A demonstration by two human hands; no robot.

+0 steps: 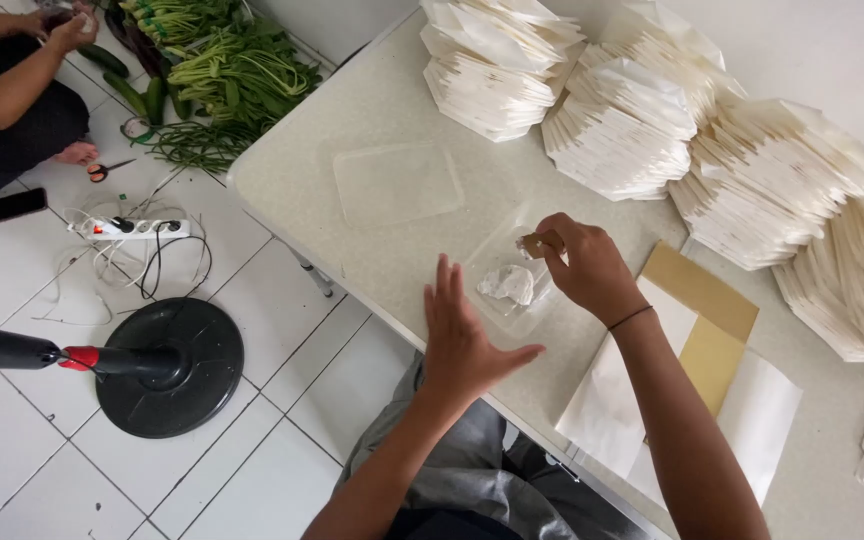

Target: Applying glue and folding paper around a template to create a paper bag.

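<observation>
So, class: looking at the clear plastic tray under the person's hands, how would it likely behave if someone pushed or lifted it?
The clear plastic tray looks thin and see-through, so it is probably very light and would slide easily on the smooth table. Its thin walls would likely flex if squeezed. Holding only a small white lump, it has little weight to steady it; the right hand is over it.

My right hand (pixel 584 268) pinches a small brown piece (pixel 534 243) above a clear plastic tray (pixel 492 262) holding white lumps (pixel 508 285); my left hand (pixel 464 338) hovers flat beside it.
</observation>
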